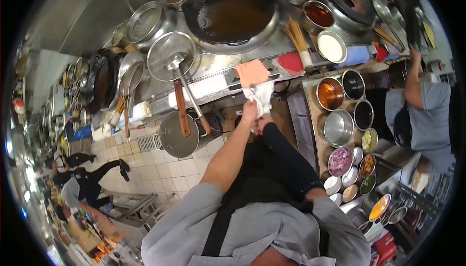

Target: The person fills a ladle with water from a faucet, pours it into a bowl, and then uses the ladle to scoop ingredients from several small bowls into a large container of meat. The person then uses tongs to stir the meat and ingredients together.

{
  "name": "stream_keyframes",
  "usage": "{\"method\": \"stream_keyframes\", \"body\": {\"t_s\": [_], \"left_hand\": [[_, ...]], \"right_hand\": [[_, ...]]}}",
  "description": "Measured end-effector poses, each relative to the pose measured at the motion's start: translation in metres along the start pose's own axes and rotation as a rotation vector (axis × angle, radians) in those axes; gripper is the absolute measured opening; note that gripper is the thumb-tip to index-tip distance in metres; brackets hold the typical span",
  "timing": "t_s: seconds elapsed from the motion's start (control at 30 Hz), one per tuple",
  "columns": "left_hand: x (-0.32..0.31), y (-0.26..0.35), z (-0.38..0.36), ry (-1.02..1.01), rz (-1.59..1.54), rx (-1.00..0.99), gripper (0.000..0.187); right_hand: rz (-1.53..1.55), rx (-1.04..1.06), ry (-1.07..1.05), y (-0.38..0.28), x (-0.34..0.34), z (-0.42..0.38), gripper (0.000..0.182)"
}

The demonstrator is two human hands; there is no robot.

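Note:
A white cloth hangs bunched in front of me at the stove's edge. My left hand is closed around its lower left part. Just right of it, my right hand is closed at the cloth's lower end, fingers partly hidden. Right above the white cloth, an orange cloth lies folded on the stove's front ledge. Beyond it sits a large black wok with brown liquid inside. To the left, a round strainer and a ladle rest with their handles pointing toward me.
A big metal pot stands on the tiled floor at left. On the right, a counter holds a pot of orange liquid, a bowl of chopped purple onion and several other containers. One co-worker stands at right; others are far left.

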State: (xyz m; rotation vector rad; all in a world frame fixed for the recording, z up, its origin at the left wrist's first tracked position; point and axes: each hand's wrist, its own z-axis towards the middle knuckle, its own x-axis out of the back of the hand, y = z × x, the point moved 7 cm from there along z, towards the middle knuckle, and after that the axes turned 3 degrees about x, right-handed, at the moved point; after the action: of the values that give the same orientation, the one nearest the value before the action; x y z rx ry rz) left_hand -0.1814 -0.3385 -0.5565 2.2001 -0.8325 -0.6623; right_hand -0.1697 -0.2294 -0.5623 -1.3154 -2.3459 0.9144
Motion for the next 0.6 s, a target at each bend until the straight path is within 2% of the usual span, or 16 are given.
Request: {"method": "stream_keyframes", "body": {"t_s": [0.03, 0.07, 0.1, 0.13, 0.2, 0.27, 0.37, 0.43, 0.5, 0.53, 0.57, 0.6], "left_hand": [[0.002, 0.004, 0.0, -0.029, 0.055, -0.055, 0.026], [0.003, 0.005, -0.004, -0.036, 0.127, -0.026, 0.024], [0.003, 0.011, -0.015, -0.043, 0.202, 0.005, 0.023], [0.002, 0.017, -0.025, -0.051, 0.226, 0.025, 0.023], [0.001, 0.031, -0.043, -0.064, 0.221, 0.053, 0.023], [0.002, 0.038, -0.042, -0.094, 0.134, 0.015, 0.028], [0.002, 0.02, -0.017, -0.274, 0.083, -0.209, 0.034], [0.018, -0.01, 0.003, -0.316, -0.082, -0.074, 0.038], [-0.005, 0.024, -0.033, -0.406, -0.049, -0.056, 0.033], [-0.019, 0.043, -0.052, -0.451, -0.031, -0.048, 0.03], [0.009, 0.019, -0.023, -0.363, 0.268, -0.059, 0.025], [0.028, 0.001, 0.0, -0.351, 0.382, -0.097, 0.023]], "right_hand": [[-0.004, 0.072, 0.016, -0.045, -0.002, -0.023, 0.013], [0.077, 0.005, 0.101, -0.05, -0.002, -0.023, 0.015], [-0.19, 0.093, 0.113, -0.078, 0.005, -0.03, 0.025], [-0.264, 0.123, 0.121, -0.086, 0.008, -0.028, 0.032], [-0.5, 0.209, 0.184, -0.104, 0.018, -0.021, 0.039], [-0.82, 0.314, 0.29, -0.124, 0.027, -0.014, 0.038], [-0.586, 0.639, 0.47, -0.157, 0.009, -0.025, 0.029], [-0.59, 0.525, 0.348, -0.128, -0.005, 0.027, 0.022], [-0.365, 0.605, 0.492, -0.142, 0.001, 0.01, 0.015], [-0.266, 0.689, 0.632, -0.131, 0.004, 0.009, 0.014], [-0.088, 0.912, 0.691, -0.162, 0.024, -0.047, 0.019], [-0.001, 0.922, 0.787, -0.165, 0.039, -0.073, 0.023]]}}
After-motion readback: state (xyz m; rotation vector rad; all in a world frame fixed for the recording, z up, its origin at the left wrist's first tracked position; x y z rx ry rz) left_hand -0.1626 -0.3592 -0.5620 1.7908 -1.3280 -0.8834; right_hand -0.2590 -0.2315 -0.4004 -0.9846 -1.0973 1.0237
